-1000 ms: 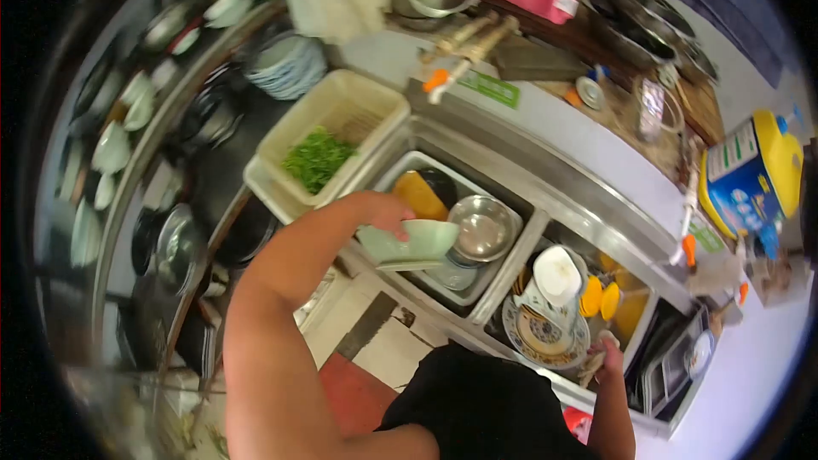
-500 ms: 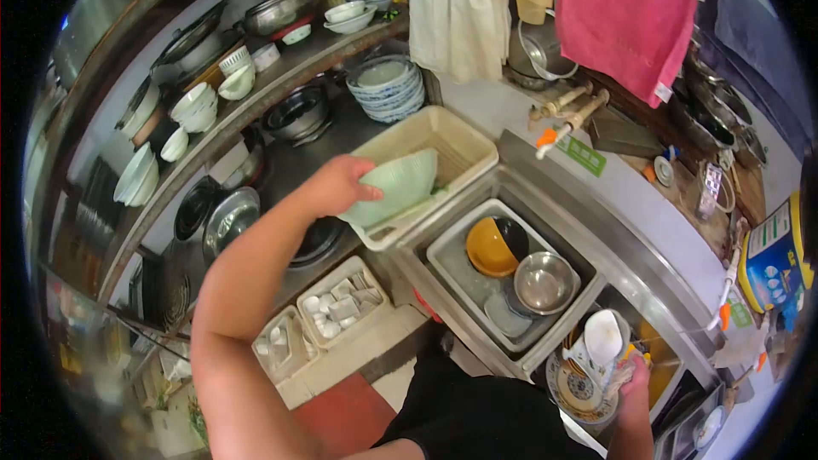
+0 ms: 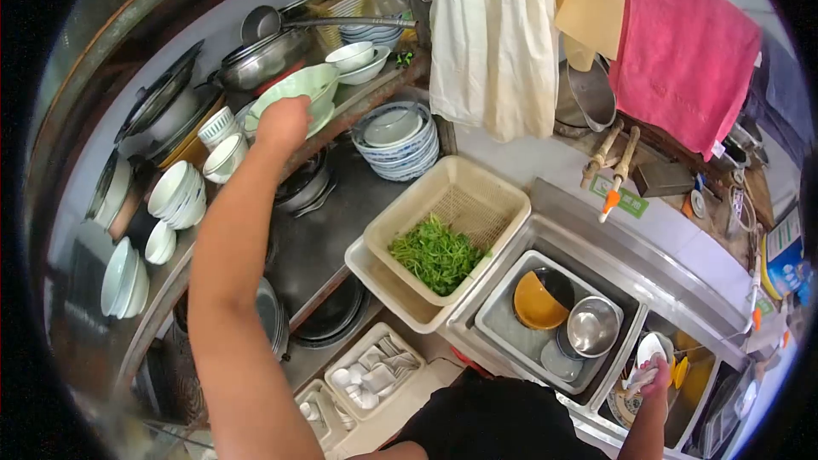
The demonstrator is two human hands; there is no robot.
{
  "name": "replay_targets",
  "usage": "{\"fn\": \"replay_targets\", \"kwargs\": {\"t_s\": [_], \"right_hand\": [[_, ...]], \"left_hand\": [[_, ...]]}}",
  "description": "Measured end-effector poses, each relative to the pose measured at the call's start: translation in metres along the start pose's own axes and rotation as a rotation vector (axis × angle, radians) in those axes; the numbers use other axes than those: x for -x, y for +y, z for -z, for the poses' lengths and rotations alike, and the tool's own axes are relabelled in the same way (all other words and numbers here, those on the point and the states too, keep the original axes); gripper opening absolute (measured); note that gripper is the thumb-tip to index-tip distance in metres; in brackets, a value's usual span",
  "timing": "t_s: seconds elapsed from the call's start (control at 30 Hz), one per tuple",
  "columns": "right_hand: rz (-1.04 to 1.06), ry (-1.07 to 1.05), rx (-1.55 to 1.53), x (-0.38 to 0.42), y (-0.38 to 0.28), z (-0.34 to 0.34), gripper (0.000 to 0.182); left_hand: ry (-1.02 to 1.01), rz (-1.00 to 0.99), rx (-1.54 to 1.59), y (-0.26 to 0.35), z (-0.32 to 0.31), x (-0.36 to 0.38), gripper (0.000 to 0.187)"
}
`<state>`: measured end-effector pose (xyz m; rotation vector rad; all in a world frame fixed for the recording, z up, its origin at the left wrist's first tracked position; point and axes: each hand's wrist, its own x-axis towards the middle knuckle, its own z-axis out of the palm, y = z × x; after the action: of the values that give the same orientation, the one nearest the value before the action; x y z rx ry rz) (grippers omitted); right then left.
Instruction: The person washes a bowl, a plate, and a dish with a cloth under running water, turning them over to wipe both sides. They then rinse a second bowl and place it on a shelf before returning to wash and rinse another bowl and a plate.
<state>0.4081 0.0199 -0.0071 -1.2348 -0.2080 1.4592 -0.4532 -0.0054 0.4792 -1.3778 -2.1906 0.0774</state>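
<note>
My left hand (image 3: 285, 123) grips the rim of a pale green bowl (image 3: 308, 85) with fluted sides, at the upper shelf. White bowls (image 3: 351, 56) sit just behind it, and a striped cup (image 3: 217, 126) is to its left. Over the right sink basin, my right hand (image 3: 654, 377) is closed on a whitish cloth (image 3: 637, 382). Beside that hand are a white oval dish (image 3: 651, 346) and a patterned plate (image 3: 626, 407), partly hidden in the basin.
A cream basket (image 3: 503, 230) holds leafy greens (image 3: 436, 255) left of the sink. The middle basin has a grey tub (image 3: 486, 317) with a yellow-and-black bowl (image 3: 538, 305) and a metal bowl (image 3: 594, 329). Stacked blue-and-white bowls (image 3: 396, 153) stand under the shelf.
My left hand has carried the green bowl from over the basket up and left to the upper shelf, uncovering the greens. My right hand stays at the right basin with the cloth. The view has shifted.
</note>
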Motion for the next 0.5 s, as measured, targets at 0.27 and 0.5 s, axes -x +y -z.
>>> {"fn": "replay_targets", "kwargs": {"t_s": [0.27, 0.5], "right_hand": [[-0.006, 0.069, -0.004, 0.031, -0.005, 0.004, 0.016], [-0.083, 0.113, 0.101, 0.06, -0.005, -0.018, 0.012]], "left_hand": [[0.045, 0.155, 0.023, -0.036, -0.097, -0.052, 0.018], [0.226, 0.206, 0.149, -0.005, -0.104, -0.059, 0.029]]}}
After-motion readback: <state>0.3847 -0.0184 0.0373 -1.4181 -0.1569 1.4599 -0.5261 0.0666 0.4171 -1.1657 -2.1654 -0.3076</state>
